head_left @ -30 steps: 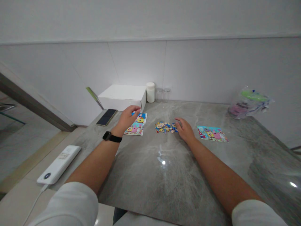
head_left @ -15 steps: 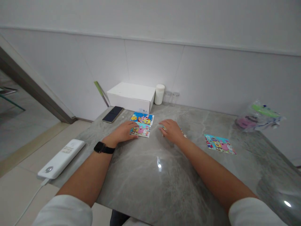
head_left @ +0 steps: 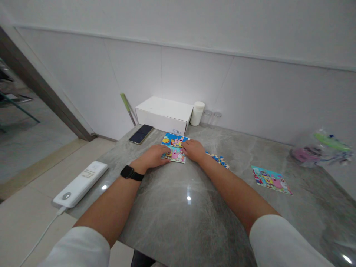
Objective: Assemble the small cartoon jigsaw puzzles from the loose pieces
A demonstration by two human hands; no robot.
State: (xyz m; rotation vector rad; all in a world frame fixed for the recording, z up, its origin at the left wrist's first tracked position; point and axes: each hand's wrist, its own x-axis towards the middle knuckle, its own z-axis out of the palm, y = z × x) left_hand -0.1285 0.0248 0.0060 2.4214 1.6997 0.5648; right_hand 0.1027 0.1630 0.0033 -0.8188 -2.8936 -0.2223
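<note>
My left hand point(head_left: 157, 156) rests at the left side of a cartoon picture sheet point(head_left: 175, 152), its thumb and fingers apart over the edge. A second, bluer cartoon picture point(head_left: 174, 140) lies directly behind that sheet. My right hand point(head_left: 194, 150) reaches in from the right, where the two pictures meet. Its fingertips are bunched on the surface, and whatever is between them is too small to make out. Just beyond my right wrist lies a pile of small puzzle pieces point(head_left: 219, 160), partly hidden by the forearm.
Another cartoon picture card point(head_left: 271, 179) lies to the right. A white box point(head_left: 164, 113), white bottle point(head_left: 197, 113) and clear glasses point(head_left: 213, 119) stand by the wall. A phone point(head_left: 141, 134) and a white power bank point(head_left: 80, 184) are left; a plastic bag point(head_left: 319, 148) is far right.
My right hand has moved left from beside the puzzle pieces onto the edge of the pictures, uncovering more of the pile. My left hand stays on the sheet. The view has shifted slightly.
</note>
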